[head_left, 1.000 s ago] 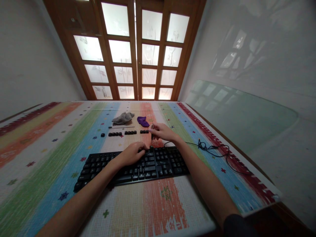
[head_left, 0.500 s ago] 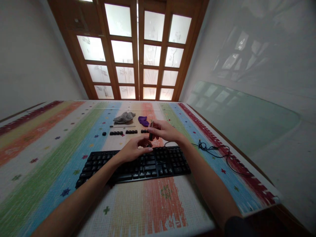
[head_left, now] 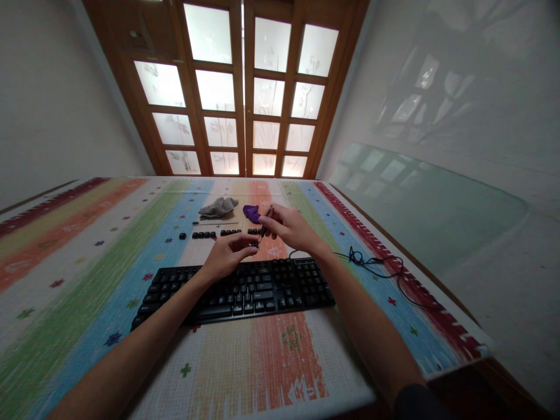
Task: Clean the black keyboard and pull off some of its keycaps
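A black keyboard (head_left: 256, 291) lies across the striped tablecloth beneath my forearms. Just above its back edge, my left hand (head_left: 227, 252) pinches a small black keycap (head_left: 254, 245) between thumb and fingers. My right hand (head_left: 286, 226) grips a slim dark keycap puller (head_left: 265, 224), tilted with its lower end close to that keycap. Whether the two still touch is too small to tell. Behind my hands stands a row of loose black keycaps (head_left: 204, 235), set out in groups, with part of it hidden by my fingers.
Behind the keycap row lie a grey cloth (head_left: 219, 207), a purple cloth (head_left: 251, 213) and a thin stick (head_left: 216, 223). The keyboard's black cable (head_left: 371, 261) is tangled on the right. A wall runs along the table's right side, and a wooden glazed door (head_left: 242, 116) stands beyond.
My left hand has lifted off the keyboard's top edge and moved back and left, with a keycap now showing in its fingers. The puller in my right hand has tilted.
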`<state>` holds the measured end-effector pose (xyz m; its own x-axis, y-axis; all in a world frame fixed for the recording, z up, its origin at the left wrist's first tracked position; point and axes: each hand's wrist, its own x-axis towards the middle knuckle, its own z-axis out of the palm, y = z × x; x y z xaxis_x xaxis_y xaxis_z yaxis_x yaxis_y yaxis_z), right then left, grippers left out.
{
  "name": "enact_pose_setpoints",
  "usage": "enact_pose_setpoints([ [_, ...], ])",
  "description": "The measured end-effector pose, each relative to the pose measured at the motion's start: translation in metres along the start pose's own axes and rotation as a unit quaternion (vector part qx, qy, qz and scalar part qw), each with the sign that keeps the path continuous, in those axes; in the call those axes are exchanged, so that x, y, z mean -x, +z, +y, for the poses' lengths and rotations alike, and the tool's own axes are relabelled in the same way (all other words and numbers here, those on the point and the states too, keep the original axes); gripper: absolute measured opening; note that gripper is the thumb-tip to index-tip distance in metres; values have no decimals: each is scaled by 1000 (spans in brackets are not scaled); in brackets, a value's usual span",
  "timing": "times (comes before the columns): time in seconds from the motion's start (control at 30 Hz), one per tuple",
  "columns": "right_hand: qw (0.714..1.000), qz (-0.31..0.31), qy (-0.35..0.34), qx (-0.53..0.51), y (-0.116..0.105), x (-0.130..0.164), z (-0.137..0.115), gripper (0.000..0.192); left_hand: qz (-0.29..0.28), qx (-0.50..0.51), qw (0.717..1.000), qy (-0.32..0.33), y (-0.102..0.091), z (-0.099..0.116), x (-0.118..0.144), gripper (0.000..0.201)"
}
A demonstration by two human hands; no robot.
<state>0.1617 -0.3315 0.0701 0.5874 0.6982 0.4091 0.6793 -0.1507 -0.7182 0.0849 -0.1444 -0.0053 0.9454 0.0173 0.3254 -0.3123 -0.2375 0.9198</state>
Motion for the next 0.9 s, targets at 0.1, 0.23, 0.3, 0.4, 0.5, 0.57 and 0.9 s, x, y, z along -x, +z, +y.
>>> enact_pose_setpoints([
  [0.1, 1000, 23, 14, -3, 1, -1, -3, 24, 48, 4, 999, 12, 1, -1, 0, 37],
  [0.23, 997, 66, 13, -45, 1, -3, -6, 28, 103, 5, 994, 21, -6, 4, -4, 43],
  [0.3, 995, 93, 0, -47, 2, -3, -9, 31, 121, 0, 992, 29, -10, 9, -7, 45],
  [0.4, 990, 137, -23, -3, 2, -2, -14, 28, 178, -6, 982, 67, -16, 19, -14, 43],
  [0.5, 984, 164, -42, 48, 0, 0, -20, 23, 215, -42, 971, 98, -18, 25, -23, 36],
  [0.57, 981, 178, -48, 56, -4, 1, -24, 22, 193, -104, 969, 112, -19, 24, -31, 31],
  [0.9, 968, 243, -57, 34, -41, 12, -26, 29, -149, -376, 898, 174, 5, -32, -81, 17],
])
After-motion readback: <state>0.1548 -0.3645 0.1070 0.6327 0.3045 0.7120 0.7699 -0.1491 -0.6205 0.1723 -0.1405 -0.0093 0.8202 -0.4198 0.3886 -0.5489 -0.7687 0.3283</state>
